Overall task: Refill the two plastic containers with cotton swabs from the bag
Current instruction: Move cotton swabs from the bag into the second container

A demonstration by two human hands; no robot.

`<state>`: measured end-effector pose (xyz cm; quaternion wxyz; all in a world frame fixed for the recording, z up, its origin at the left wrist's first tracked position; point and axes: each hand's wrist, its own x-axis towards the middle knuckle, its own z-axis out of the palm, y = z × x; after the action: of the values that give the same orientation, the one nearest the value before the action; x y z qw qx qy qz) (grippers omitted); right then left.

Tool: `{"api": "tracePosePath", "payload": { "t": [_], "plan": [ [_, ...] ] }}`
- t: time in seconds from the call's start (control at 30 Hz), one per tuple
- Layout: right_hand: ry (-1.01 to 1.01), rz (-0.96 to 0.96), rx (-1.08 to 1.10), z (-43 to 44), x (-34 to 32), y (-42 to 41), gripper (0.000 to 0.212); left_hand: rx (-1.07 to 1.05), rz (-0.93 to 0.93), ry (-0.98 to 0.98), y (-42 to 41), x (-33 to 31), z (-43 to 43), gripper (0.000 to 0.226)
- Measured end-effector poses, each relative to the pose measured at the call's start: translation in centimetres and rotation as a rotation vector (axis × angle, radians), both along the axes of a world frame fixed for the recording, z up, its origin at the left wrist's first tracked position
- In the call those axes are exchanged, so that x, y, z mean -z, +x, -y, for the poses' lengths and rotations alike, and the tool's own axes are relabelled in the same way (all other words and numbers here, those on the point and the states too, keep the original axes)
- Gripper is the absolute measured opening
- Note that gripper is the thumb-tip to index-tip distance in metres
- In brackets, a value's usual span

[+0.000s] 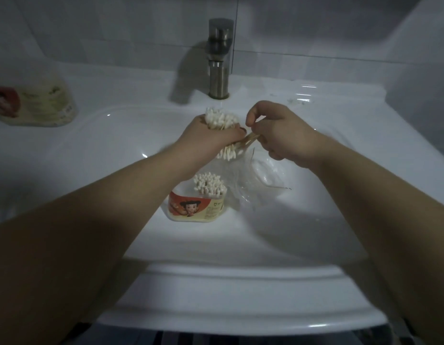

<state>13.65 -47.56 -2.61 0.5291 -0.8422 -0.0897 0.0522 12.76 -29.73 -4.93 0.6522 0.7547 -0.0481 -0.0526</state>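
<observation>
Only 1 view exists: a wide-angle camera worn on the person's head, looking forward and steeply down. It sits close above a white sink [96, 135], whose front rim fills the lower frame. Both forearms reach in from the bottom corners toward the centre. The faucet [219, 58] and tiled wall stand at the top, straight lines bowing near the edges.

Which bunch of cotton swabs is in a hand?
The far bunch, gripped in the left hand; the near bunch stands in the cartoon-labelled container.
</observation>
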Motion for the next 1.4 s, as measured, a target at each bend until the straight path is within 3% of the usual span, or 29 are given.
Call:
{"api": "tracePosePath", "payload": {
  "t": [0.2,0.37,0.47,0.63,0.87,1.0,1.17,1.4],
  "plan": [
    [-0.003,0.119,0.029,-0.8,0.3,-0.4,0.007,0.157,-0.019,-0.009,-0.5,-0.1,0.1,0.011],
    [0.071,0.213,0.066,-0.7,0.3,-0.2,0.013,0.116,-0.082,-0.040,-0.2,-0.2,0.1,0.013],
    [-0.003,0.284,0.082,-0.8,0.5,-0.4,0.019,0.103,-0.095,-0.045,-0.1,0.1,0.0,0.014],
    [-0.221,0.294,0.081,-1.4,1.0,-0.3,0.050,0.122,-0.120,-0.048,0.0,0.4,-0.2,0.010],
    [-0.271,0.262,-0.020,-1.8,0.7,-0.8,0.039,0.104,-0.179,-0.165,0.3,0.1,-0.3,0.006],
    [-0.274,0.174,-0.149,-1.8,1.0,-0.9,0.065,0.089,-0.217,-0.221,0.5,0.2,-0.7,0.013],
    [-0.405,0.264,-0.252,-1.6,1.4,-0.8,0.116,0.169,-0.334,-0.336,0.5,-0.2,-0.7,0.015],
    [-0.440,0.399,-0.208,-2.0,1.2,-0.8,0.104,0.178,-0.372,-0.342,0.4,-0.2,-0.6,0.016]
  ]
}}
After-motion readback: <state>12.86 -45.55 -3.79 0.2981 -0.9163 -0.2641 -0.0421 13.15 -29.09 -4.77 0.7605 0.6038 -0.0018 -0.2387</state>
